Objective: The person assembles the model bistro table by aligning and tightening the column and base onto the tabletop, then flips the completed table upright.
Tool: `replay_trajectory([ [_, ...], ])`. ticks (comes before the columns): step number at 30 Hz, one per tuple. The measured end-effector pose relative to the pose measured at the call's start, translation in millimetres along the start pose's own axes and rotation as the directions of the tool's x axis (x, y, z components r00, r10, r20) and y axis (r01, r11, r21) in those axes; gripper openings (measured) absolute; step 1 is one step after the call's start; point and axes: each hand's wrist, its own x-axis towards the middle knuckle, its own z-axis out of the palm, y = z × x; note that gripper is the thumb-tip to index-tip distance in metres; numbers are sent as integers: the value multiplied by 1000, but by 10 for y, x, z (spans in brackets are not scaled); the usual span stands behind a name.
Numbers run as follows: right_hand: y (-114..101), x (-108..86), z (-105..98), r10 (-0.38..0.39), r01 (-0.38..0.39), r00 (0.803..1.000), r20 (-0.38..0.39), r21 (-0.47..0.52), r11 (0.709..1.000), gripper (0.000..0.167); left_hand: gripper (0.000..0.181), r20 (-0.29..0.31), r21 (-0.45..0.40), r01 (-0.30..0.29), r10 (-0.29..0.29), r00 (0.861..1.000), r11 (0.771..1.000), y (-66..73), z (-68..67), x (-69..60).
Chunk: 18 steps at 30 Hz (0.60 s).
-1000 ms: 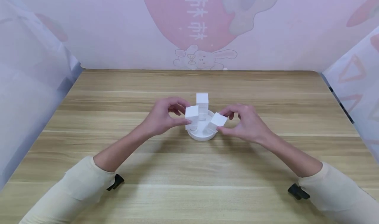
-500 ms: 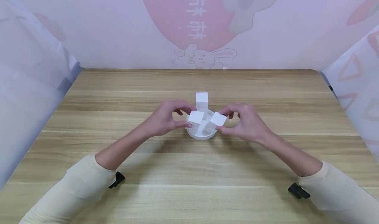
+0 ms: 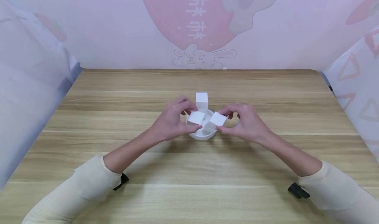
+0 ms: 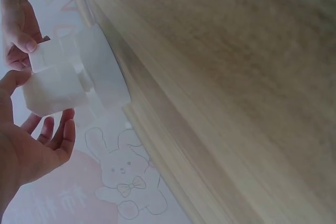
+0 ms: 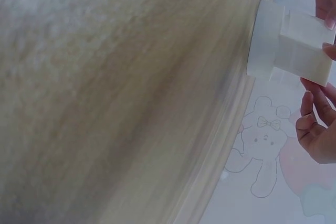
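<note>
A round white dish (image 3: 202,137) stands on the table with three white blocks at it. The left hand (image 3: 173,120) pinches the left block (image 3: 196,118) between thumb and fingers. On the other side the right hand (image 3: 247,123) holds the right block (image 3: 217,119) by its edges. Both held blocks are turned at an angle. A third block (image 3: 201,99) stands upright at the back, touched by neither hand. In the left wrist view the left hand (image 4: 37,145) has its thumb and fingertips on a block (image 4: 55,90); the right wrist view shows the right hand (image 5: 320,124) at its block (image 5: 304,51).
The wooden table (image 3: 189,171) reaches back to a pink printed curtain (image 3: 118,26). White cloth (image 3: 29,69) hangs at the left side, and more printed cloth (image 3: 352,66) at the right. Dark clips (image 3: 298,191) sit by the sleeves.
The left block has moved slightly right and turned from its straighter stance. The left hand has shifted right, its thumb now further along the block's front. The right hand has hardly moved.
</note>
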Motion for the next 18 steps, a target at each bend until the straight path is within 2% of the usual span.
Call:
replay_trajectory([
  [9,5,-6,7,1,-1,1000,-6,9,1000,26,45,107,-89,-1,10,994,996,-66,-107,-24],
  [15,5,-12,12,3,-3,1000,-6,10,1000,25,37,127,-116,-5,19,992,993,-103,-129,-36],
  [18,4,-15,14,3,-3,1000,-4,6,1000,25,39,135,-110,-7,22,991,994,-101,-127,-50],
])
